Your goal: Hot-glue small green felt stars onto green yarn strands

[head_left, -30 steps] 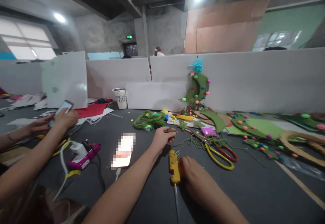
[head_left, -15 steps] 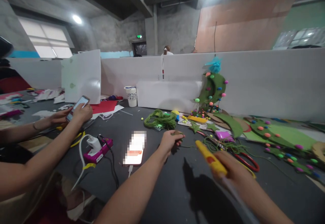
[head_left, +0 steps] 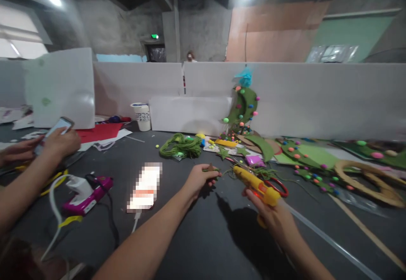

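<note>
In my right hand [head_left: 269,214] is a yellow hot glue gun [head_left: 253,182], its nozzle pointing left and away from me. A long clear glue stick [head_left: 330,237] runs out of its back end. My left hand [head_left: 201,180] pinches a small brown piece with green yarn on it [head_left: 210,168]; the fingers hide most of its shape. A strand of green yarn leads from there towards the nozzle, which is a short way off and apart from the piece. Behind my left hand lies a skein of green yarn [head_left: 180,145].
A phone [head_left: 144,189] on a cable and a purple power strip [head_left: 87,199] lie left. Red-handled scissors [head_left: 279,187], green felt stars [head_left: 223,153] and a wooden ring [head_left: 368,180] lie right. A paper cup [head_left: 141,117] stands behind. A co-worker's hands [head_left: 60,142] hold a phone.
The view has swung right, so the table things appear further left. The glue gun has turned more sideways and sits closer to my left hand. Both hands keep their hold.
</note>
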Demonstrator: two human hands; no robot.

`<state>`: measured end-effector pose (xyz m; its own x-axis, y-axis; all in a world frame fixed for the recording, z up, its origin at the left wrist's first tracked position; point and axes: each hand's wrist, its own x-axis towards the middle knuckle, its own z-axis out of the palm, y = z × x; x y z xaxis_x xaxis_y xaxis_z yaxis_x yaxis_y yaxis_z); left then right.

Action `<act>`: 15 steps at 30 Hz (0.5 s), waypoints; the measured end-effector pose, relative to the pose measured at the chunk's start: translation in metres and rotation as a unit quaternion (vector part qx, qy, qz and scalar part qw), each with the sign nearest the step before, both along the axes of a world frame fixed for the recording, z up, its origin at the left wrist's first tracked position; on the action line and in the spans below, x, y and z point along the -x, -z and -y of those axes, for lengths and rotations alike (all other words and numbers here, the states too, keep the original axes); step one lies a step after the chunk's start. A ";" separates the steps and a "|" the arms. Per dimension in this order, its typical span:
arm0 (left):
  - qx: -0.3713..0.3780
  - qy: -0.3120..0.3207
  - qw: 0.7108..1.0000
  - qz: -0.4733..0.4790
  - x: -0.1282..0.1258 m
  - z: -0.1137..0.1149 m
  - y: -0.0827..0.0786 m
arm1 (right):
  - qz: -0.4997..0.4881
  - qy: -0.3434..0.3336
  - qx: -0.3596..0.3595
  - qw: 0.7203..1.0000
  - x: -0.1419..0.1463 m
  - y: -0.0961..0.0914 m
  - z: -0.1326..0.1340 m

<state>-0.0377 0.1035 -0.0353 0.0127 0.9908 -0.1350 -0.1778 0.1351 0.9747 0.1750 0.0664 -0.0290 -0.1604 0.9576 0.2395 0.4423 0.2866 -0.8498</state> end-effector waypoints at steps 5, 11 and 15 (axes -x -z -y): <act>-0.007 0.015 1.000 -0.008 -0.002 0.002 -0.001 | 0.021 -0.031 0.000 0.999 0.015 0.000 0.002; -0.016 0.017 0.999 -0.022 -0.006 0.005 -0.003 | 0.010 -0.037 0.003 0.999 0.016 0.010 -0.001; -0.018 0.018 0.999 -0.030 -0.007 0.006 -0.004 | 0.019 -0.049 -0.003 0.999 0.016 0.008 0.000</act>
<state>-0.0309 0.0977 -0.0315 0.0413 0.9940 -0.1014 -0.1145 0.1056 0.9878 0.1594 0.0662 -0.0373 -0.2621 0.9356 0.2367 0.4447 0.3347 -0.8308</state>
